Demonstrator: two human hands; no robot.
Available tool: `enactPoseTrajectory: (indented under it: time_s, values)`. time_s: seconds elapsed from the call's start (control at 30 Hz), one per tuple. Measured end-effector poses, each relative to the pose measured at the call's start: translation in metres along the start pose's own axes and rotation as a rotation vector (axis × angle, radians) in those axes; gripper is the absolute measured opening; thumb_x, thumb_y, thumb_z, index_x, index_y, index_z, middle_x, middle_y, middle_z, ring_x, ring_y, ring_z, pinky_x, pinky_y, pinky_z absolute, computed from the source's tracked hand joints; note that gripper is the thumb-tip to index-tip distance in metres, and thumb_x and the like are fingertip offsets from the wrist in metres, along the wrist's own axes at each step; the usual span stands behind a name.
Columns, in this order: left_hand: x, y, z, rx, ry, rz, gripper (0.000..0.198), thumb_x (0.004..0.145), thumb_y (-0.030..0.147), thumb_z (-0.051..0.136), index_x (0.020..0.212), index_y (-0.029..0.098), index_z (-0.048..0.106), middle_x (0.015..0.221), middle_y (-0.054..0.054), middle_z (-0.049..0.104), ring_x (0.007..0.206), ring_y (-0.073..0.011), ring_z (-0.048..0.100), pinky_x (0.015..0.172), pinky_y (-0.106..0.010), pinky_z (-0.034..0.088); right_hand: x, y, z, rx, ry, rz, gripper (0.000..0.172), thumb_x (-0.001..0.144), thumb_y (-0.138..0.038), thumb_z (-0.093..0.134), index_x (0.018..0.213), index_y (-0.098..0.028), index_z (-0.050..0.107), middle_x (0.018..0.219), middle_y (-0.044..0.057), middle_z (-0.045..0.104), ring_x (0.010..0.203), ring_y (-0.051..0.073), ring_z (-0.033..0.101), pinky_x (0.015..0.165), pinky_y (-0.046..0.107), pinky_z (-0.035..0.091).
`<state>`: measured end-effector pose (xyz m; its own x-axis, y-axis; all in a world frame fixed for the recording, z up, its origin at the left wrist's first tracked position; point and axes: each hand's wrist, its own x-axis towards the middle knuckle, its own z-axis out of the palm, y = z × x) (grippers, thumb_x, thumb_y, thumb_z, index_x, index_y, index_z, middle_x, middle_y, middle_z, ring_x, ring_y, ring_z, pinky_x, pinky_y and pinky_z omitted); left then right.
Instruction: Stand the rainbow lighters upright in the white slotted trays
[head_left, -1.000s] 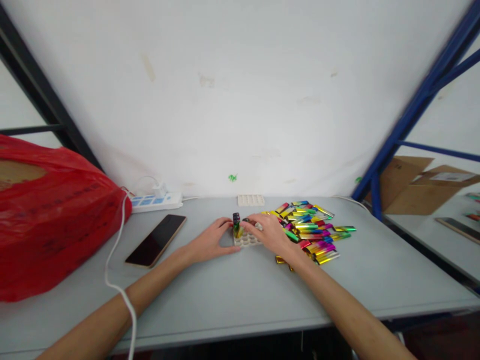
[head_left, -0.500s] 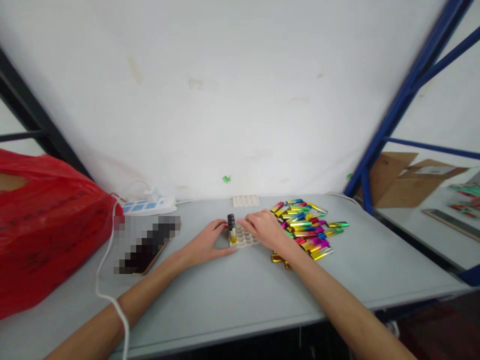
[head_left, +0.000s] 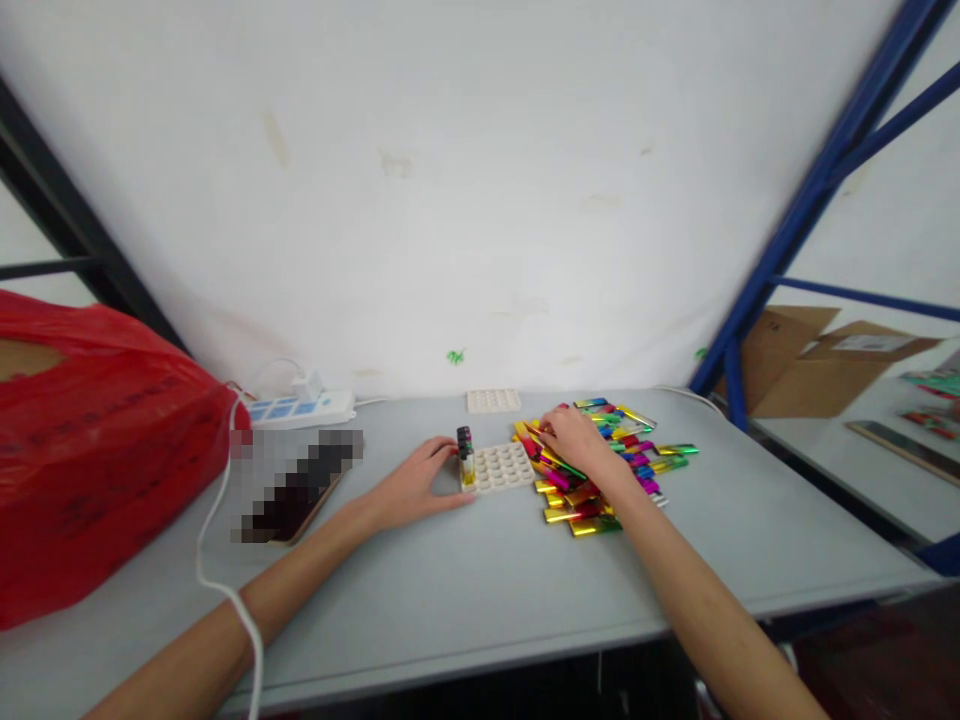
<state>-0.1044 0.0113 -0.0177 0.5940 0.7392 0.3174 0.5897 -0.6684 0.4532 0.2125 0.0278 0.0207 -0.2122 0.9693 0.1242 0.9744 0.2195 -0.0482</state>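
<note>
A white tray [head_left: 504,468] with rows of round holes lies in front of me. At its left end a short row of lighters with black tops [head_left: 466,458] stands upright. My left hand [head_left: 420,478] holds that end, thumb along the near edge and fingers by the far corner. To the right of the tray is a loose pile of shiny, multicoloured lighters [head_left: 592,522]. My right hand [head_left: 574,437] is over the pile's left part, its fingers bent and closed around a lighter there; the fingertips are partly hidden.
A second white tray [head_left: 493,401] lies by the wall. On the left are a red plastic bag [head_left: 97,450], a power strip [head_left: 315,408], a phone [head_left: 304,495] and a white cable [head_left: 225,597]. Blue metal posts [head_left: 795,220] and cardboard [head_left: 810,370] stand on the right.
My right hand has moved right, from above the tray to the lighter pile, uncovering the tray's holes. My left hand stays at the tray's left end.
</note>
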Motion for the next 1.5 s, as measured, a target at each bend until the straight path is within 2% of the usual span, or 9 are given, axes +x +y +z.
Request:
enactPoseTrajectory:
  time_s: [0.23,0.37,0.47,0.57,0.73,1.0,1.13,1.3,1.5]
  values:
    - [0.0,0.0,-0.001,0.019,-0.012,-0.003,0.065,0.086,0.067,0.078,0.129,0.021,0.067,0.143,-0.017,0.064,0.132,-0.0369,0.063,0.119,-0.052,0.051,0.002,0.002,0.007,0.129,0.175,-0.005,0.03,0.109,-0.021,0.045,0.118,-0.013,0.073,0.121,0.019,0.073,0.117,0.029,0.065,0.104,0.039,0.046]
    - [0.0,0.0,0.0,0.009,0.001,-0.007,0.066,0.084,0.068,0.079,0.128,0.021,0.069,0.143,-0.016,0.064,0.132,-0.0381,0.064,0.118,-0.053,0.052,0.007,0.008,0.007,0.596,0.35,0.001,0.026,0.108,-0.025,0.046,0.117,-0.016,0.069,0.117,0.013,0.07,0.096,0.021,0.071,0.094,0.037,0.054]
    - [0.0,0.0,0.0,0.007,0.006,0.001,0.065,0.085,0.068,0.078,0.129,0.021,0.068,0.142,-0.016,0.065,0.132,-0.0375,0.064,0.118,-0.052,0.052,0.008,0.008,0.001,1.032,0.346,0.022,0.029,0.102,-0.045,0.061,0.11,-0.019,0.071,0.102,0.007,0.073,0.078,0.019,0.071,0.081,0.036,0.058]
    - [0.0,0.001,0.0,0.008,0.0,-0.009,0.066,0.085,0.068,0.078,0.129,0.02,0.068,0.142,-0.017,0.065,0.131,-0.0375,0.064,0.117,-0.053,0.053,0.006,0.002,-0.006,1.404,0.372,0.02,0.04,0.081,-0.054,0.083,0.102,-0.021,0.076,0.097,0.003,0.075,0.083,0.018,0.069,0.081,0.034,0.059]
    - [0.0,0.002,-0.001,-0.003,-0.007,-0.012,0.065,0.085,0.067,0.079,0.128,0.02,0.068,0.143,-0.017,0.064,0.132,-0.0378,0.064,0.118,-0.053,0.052,0.006,-0.017,-0.009,1.731,0.457,0.133,0.047,0.062,-0.046,0.097,0.098,-0.023,0.076,0.089,0.0,0.073,0.085,0.015,0.067,0.077,0.028,0.056]
    - [0.0,0.001,0.0,0.016,-0.018,0.0,0.065,0.087,0.066,0.078,0.131,0.02,0.066,0.144,-0.017,0.063,0.133,-0.0371,0.062,0.119,-0.053,0.05,-0.001,-0.045,-0.004,1.945,0.248,0.104,0.052,0.061,-0.054,0.098,0.093,-0.023,0.07,0.079,-0.005,0.064,0.071,0.013,0.064,0.063,0.026,0.056]
    - [0.0,0.0,0.001,0.008,-0.007,0.011,0.063,0.088,0.065,0.078,0.131,0.02,0.066,0.144,-0.017,0.063,0.133,-0.037,0.063,0.119,-0.053,0.05,-0.005,-0.052,-0.003,1.902,0.084,0.042,0.056,0.069,-0.066,0.09,0.096,-0.023,0.064,0.072,-0.008,0.062,0.046,0.008,0.051,0.043,0.023,0.043]
    - [0.001,0.0,0.001,0.009,-0.02,-0.002,0.065,0.088,0.064,0.078,0.134,0.019,0.065,0.144,-0.017,0.063,0.134,-0.037,0.062,0.12,-0.053,0.049,-0.008,-0.058,-0.002,1.762,0.04,-0.023,0.058,0.076,-0.071,0.082,0.103,-0.024,0.061,0.069,-0.007,0.064,0.041,0.005,0.03,0.04,0.021,0.019]
    - [0.0,0.003,0.0,0.025,-0.039,-0.012,0.064,0.089,0.063,0.078,0.134,0.018,0.064,0.144,-0.017,0.062,0.134,-0.0354,0.061,0.121,-0.051,0.049,-0.006,-0.06,0.011,1.466,0.123,0.014,0.06,0.086,-0.081,0.064,0.078,-0.021,0.063,0.055,-0.006,0.046,0.048,0.01,0.033,0.046,0.025,0.022]
